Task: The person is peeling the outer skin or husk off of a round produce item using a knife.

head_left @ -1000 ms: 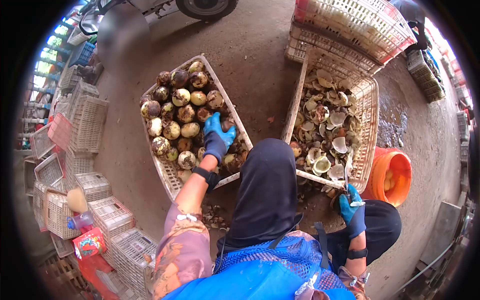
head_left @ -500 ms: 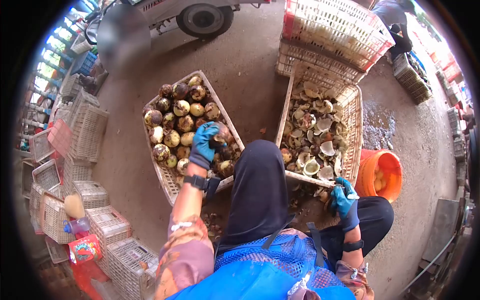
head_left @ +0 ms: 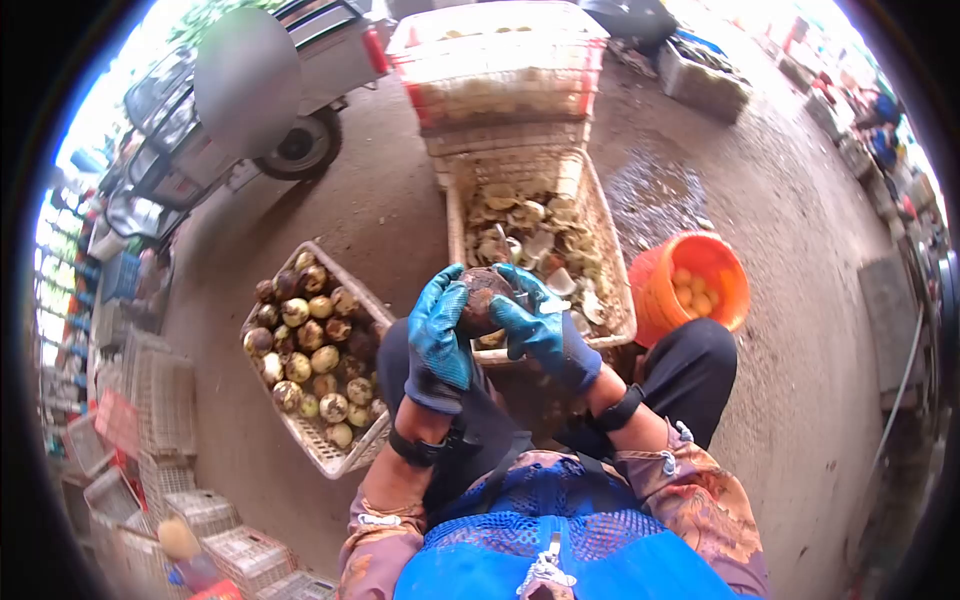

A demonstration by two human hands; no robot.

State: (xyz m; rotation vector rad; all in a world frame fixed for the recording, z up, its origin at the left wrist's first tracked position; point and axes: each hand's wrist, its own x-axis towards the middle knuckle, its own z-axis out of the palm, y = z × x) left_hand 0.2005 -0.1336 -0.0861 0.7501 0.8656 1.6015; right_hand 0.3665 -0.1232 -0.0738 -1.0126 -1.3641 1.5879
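Observation:
Over the near end of the peel crate, both hands hold one dark brown round fruit [head_left: 484,302] between them. My left hand [head_left: 438,335], in a blue-green glove, closes around its left side. On the other side my gloved right hand [head_left: 545,325] is closed, with fingers and thumb against the fruit. Something small and white shows at the right fingers; its kind I cannot make out. Behind the hands stands the crate [head_left: 612,262] of broken, pale-lined peels [head_left: 535,215]. To the left, a tilted crate [head_left: 318,452] holds several brown-and-yellow round fruits [head_left: 325,360].
An orange bucket [head_left: 650,285] with several yellow balls [head_left: 692,290] stands beside my right knee. Stacked crates [head_left: 500,75] rise behind the peels. A three-wheeled vehicle [head_left: 190,150] is at the back left. More crates [head_left: 160,400] line the left side.
My left hand has brought a fruit from the left crate over to the peel crate. My right hand has come up from the crate's corner to meet it. The view has turned right.

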